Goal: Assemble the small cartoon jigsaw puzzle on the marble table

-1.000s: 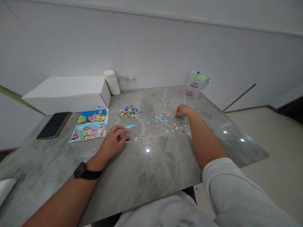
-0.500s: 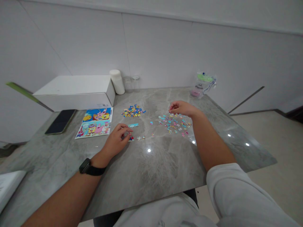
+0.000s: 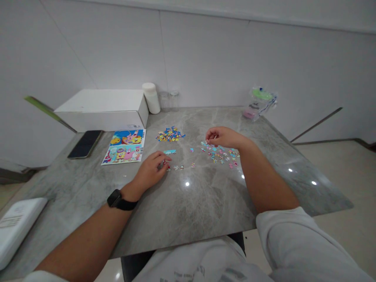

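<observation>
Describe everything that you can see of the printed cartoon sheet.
The printed cartoon sheet lies flat on the gray table, face up. It looks like paper or thin card, with two colorful panels, the upper deeper blue, the lower turquoise, and white edges. It sits between the smartphone and the left hand, before the white box; no hand touches it.

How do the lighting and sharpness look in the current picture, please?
Head view: dim, greyish light; small bright glare spots on the tabletop; puzzle pieces too small to read finely; print on the white shirt soft.
</observation>
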Demonstrator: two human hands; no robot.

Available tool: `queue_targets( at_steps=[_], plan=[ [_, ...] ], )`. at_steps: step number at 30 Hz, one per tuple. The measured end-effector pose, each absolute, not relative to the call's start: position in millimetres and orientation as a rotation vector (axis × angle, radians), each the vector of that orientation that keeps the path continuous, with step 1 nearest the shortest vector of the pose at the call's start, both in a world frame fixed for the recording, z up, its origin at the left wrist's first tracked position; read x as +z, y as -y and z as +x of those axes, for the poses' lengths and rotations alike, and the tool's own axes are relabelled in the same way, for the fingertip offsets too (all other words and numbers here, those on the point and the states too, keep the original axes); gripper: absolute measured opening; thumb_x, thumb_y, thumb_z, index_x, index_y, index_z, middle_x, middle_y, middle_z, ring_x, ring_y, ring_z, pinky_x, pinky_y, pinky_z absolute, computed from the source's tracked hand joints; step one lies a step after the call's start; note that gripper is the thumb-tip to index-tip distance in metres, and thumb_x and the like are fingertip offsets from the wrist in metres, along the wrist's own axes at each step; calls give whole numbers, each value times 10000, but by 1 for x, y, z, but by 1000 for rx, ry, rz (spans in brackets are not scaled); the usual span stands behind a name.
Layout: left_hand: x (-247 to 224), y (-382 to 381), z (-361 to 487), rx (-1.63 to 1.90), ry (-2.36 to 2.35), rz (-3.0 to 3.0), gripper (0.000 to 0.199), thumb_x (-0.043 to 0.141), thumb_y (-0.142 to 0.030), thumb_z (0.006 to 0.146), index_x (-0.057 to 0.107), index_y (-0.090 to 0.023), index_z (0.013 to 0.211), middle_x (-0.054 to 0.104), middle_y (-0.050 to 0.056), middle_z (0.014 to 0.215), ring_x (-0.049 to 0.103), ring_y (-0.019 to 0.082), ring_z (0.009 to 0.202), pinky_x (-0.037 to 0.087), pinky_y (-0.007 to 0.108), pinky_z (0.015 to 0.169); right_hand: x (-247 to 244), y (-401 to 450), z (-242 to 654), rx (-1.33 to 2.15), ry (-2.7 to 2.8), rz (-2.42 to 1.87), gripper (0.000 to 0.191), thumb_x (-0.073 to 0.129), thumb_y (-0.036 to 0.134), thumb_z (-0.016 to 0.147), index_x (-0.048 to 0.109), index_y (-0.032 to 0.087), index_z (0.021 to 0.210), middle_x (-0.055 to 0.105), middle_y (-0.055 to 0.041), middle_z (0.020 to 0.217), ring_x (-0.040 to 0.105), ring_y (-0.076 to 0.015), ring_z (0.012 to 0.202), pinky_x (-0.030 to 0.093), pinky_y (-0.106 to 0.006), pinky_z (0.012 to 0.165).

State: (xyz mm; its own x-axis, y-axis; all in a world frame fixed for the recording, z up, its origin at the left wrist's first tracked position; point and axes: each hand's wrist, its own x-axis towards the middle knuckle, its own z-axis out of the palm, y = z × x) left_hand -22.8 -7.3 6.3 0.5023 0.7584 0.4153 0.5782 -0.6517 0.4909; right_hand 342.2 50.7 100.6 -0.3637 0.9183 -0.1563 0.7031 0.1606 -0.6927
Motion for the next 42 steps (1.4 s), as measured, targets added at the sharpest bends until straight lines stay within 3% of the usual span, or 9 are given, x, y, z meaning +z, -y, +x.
queue_targets(
  at_steps=[7,13,20,31,42],
  plan=[
    [44,13,4,668,-994,2820,228,589,-249,1026,739,-220,1195,725,100,1167,646,259,1065,501,427,961,98,-37,312,719,2368,-1569,116,682,204,869,759,209,956,774,-12,861,670,-150,754,459,-242,690],
    [49,22,31,393,-974,2935,211,634,-276,1011,742,-228,1186,705,103,1189,621,277,1098,467,446,964,58,-15,296,640,2512,-1504,142,673,174,899,784,212,980,792,-27,900,695,-170,816,451,-256,739],
    [15,36,47,463,-1040,2902,291,625,-356,1034,719,-236,1283,666,119,1326,571,307,1208,428,506,1057,19,9,296,479,2458,-1574,158,658,204,954,784,214,1050,795,-51,974,695,-190,880,456,-279,793],
    [16,35,38,479,-968,2890,298,606,-399,1054,752,-231,1253,679,103,1318,576,305,1221,424,513,1102,21,25,303,379,2556,-1477,137,666,243,976,768,224,1066,748,-86,1089,682,-223,1038,492,-315,908],
    [18,34,38,475,-955,2867,295,603,-367,1052,756,-253,1277,688,109,1301,595,300,1195,453,515,1074,21,28,299,392,2519,-1450,102,698,262,979,751,210,1048,740,-75,1074,673,-211,1008,486,-312,885]
  ],
)
